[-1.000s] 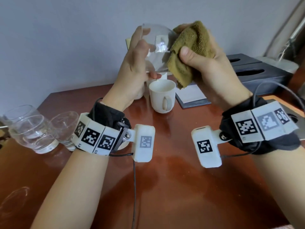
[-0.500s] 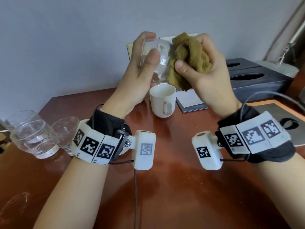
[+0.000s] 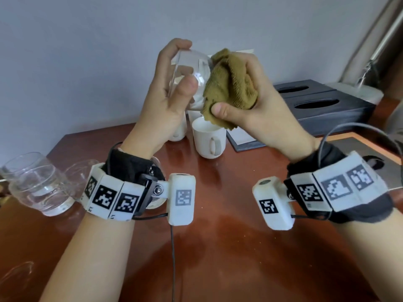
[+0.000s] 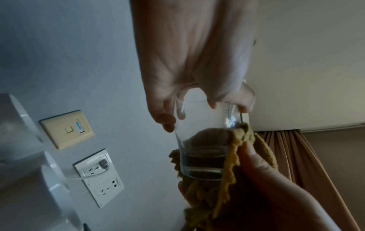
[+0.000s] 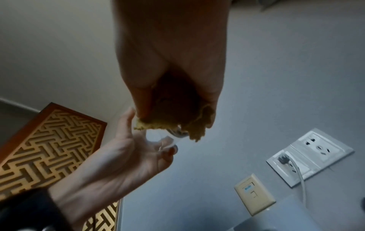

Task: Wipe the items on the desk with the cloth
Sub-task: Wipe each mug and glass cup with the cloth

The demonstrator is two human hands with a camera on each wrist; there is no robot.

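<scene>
I have the clear glass point(image 3: 189, 70) raised off the desk point(image 3: 218, 247), gripped in my left hand point(image 3: 165, 99): the thumb lies across the near wall and the fingers point(image 3: 174, 46) curl over the far side, close to the rim. My right hand point(image 3: 257, 105) is bunched around the olive cloth point(image 3: 229, 86), thumb pinching it from below, and presses it against the base end of the glass, the end away from my left grip. From the left wrist, the cloth point(image 4: 213, 187) wraps the thick bottom of the glass point(image 4: 205, 125).

I judge the glass rigid, smooth and slippery, light enough for 1 hand, but breakable if it drops onto the wood. The sound place to hold is where my left hand already sits, opposed thumb and fingers across the wall, not the thin rim alone. The cloth is soft and ribbed; it folds to the curve and gives friction, so I would let it turn around the glass rather than squeeze harder.

Below my grip stand a white mug point(image 3: 209, 140) and, out beyond my left wrist, 2 more glasses point(image 3: 39, 184), probably waiting their turn.
</scene>
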